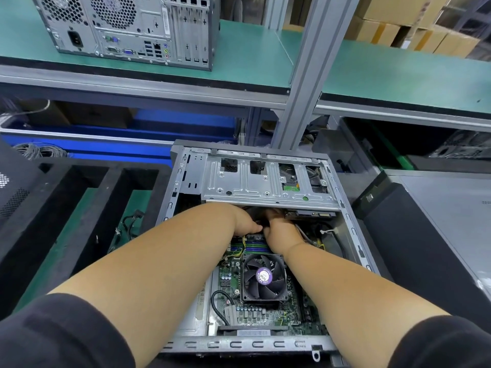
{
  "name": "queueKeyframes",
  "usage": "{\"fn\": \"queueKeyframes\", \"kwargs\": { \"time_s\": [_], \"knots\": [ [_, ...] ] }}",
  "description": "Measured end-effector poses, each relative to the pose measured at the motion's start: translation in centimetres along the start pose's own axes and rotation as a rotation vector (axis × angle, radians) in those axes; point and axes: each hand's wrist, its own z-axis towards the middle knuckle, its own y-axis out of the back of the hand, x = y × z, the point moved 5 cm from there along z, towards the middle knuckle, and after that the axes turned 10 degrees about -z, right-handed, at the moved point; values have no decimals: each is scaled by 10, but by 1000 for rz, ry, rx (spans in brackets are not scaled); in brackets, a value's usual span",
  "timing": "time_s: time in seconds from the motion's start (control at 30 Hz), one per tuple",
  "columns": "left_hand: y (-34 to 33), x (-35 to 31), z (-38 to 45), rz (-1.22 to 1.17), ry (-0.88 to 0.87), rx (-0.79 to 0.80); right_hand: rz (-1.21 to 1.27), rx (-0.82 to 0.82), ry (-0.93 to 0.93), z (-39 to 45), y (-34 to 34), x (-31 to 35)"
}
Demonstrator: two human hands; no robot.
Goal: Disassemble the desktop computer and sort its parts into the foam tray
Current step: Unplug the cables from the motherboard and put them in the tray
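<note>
Open desktop computer point(265, 181) on its side at centre of bench, foam tray point(87, 208) at 9 o'clock, holding loose cables point(130, 224). Both hands deep inside under drive cage point(268, 179), above CPU fan point(263, 277): left hand point(244, 221) and right hand point(281, 229) touching, fingers hidden, grip state impossible to tell. Second tower point(127, 27) on shelf at 11 o'clock.
</note>
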Motion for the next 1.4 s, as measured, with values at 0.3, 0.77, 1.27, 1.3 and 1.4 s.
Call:
{"fn": "queueKeyframes", "kwargs": {
  "time_s": [0.3,0.77,1.27,1.3,1.4],
  "knots": [
    [-1,3,12,-23,-2,-8,6,-9,-6,3,-5,-2],
    [0,-2,5,-8,-34,10,-7,34,-14,11,-9,-4],
    [-1,-1,2,302,-53,40,235,110,-88,-2,-3,-11],
    [0,-1,2,333,-47,47,317,143,-124,-3,-4,-14],
    [2,0,0,352,-38,36,457,196,-117,-7,-5,-8]
  ]
}}
